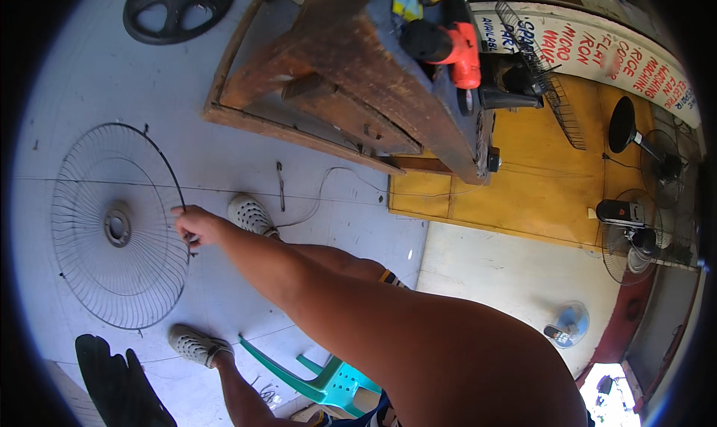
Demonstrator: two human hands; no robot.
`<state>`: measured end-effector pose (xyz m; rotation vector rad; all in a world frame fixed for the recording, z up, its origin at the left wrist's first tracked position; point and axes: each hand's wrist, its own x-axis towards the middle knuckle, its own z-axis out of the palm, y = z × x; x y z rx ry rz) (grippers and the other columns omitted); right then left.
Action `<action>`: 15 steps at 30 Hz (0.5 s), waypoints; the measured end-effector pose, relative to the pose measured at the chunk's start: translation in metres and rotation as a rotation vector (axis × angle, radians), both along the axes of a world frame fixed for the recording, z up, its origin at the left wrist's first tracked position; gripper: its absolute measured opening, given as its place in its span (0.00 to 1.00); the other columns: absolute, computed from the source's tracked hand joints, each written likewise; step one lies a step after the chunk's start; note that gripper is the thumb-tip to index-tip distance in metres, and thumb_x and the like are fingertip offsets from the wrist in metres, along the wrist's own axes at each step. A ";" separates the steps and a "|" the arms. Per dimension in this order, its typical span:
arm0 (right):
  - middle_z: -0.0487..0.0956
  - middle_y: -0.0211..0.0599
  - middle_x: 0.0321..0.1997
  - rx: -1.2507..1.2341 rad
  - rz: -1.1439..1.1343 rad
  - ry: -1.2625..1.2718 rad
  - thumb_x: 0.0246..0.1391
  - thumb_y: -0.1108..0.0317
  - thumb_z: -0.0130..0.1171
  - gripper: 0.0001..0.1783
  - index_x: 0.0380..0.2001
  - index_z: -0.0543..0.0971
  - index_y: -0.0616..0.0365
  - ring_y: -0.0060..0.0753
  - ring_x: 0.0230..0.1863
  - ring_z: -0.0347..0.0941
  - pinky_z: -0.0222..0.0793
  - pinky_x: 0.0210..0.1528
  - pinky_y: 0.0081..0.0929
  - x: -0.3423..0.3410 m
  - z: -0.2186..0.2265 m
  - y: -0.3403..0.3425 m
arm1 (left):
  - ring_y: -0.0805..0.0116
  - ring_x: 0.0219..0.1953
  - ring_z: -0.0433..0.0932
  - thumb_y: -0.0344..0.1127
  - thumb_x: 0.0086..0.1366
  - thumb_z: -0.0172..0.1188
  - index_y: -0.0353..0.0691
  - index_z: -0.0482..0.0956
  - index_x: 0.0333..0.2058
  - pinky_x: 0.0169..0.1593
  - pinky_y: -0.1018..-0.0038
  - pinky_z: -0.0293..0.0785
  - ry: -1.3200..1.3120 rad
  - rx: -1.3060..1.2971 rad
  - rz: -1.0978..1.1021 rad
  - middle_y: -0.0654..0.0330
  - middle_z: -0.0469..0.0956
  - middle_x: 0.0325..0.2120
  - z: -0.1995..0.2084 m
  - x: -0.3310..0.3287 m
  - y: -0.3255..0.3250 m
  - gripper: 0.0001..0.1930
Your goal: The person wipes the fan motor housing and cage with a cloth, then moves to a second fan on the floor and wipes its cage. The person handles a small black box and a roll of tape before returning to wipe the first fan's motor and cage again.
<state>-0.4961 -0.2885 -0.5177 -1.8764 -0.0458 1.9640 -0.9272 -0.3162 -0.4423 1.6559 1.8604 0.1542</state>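
My right hand [196, 225] is closed on the rim of a round wire fan grille [78, 225], at the side nearest me. The grille is tilted above the pale floor, its spokes running to a small grey ring in the centre. Stretched across the view from the lower right, my right arm hides part of one leg. A dark, lobed object [119, 390] shows at the lower left; I cannot make out what it is. My left hand is out of sight.
Beside my feet stand a green plastic chair [340, 386] and a wooden workbench [336, 76] bearing a red power drill [464, 53]. A black spoked wheel-like part [179, 8] lies at the top left. Several fans, including a blue one [571, 322], stand at the right. A thin cord [321, 192] crosses the floor.
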 end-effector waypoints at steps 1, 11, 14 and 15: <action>0.75 0.41 0.35 0.003 0.101 -0.130 0.50 0.75 0.55 0.38 0.68 0.69 0.53 0.40 0.32 0.74 0.73 0.38 0.46 -0.008 0.017 -0.001 | 0.56 0.46 0.79 0.27 0.57 0.64 0.34 0.80 0.36 0.48 0.62 0.79 -0.023 0.012 0.012 0.51 0.83 0.43 0.028 0.000 -0.001 0.08; 0.80 0.47 0.48 0.317 0.072 -0.200 0.52 0.80 0.49 0.52 0.79 0.48 0.39 0.28 0.33 0.72 0.73 0.36 0.30 -0.067 0.265 0.020 | 0.54 0.43 0.80 0.28 0.53 0.66 0.36 0.82 0.30 0.45 0.60 0.80 -0.394 0.254 0.096 0.50 0.84 0.42 0.360 0.025 -0.029 0.05; 0.74 0.44 0.52 0.392 0.045 0.012 0.52 0.80 0.50 0.53 0.79 0.48 0.36 0.25 0.34 0.70 0.71 0.35 0.25 -0.065 0.433 -0.006 | 0.53 0.42 0.81 0.28 0.52 0.67 0.36 0.83 0.28 0.45 0.60 0.81 -0.392 0.337 0.121 0.50 0.84 0.41 0.451 0.026 -0.025 0.04; 0.71 0.44 0.55 0.433 0.062 0.088 0.51 0.80 0.50 0.53 0.79 0.47 0.35 0.28 0.37 0.71 0.71 0.36 0.24 -0.069 0.492 -0.020 | 0.57 0.35 0.79 0.30 0.51 0.67 0.37 0.81 0.26 0.39 0.62 0.79 -0.412 0.271 0.253 0.52 0.84 0.38 0.476 0.027 -0.018 0.05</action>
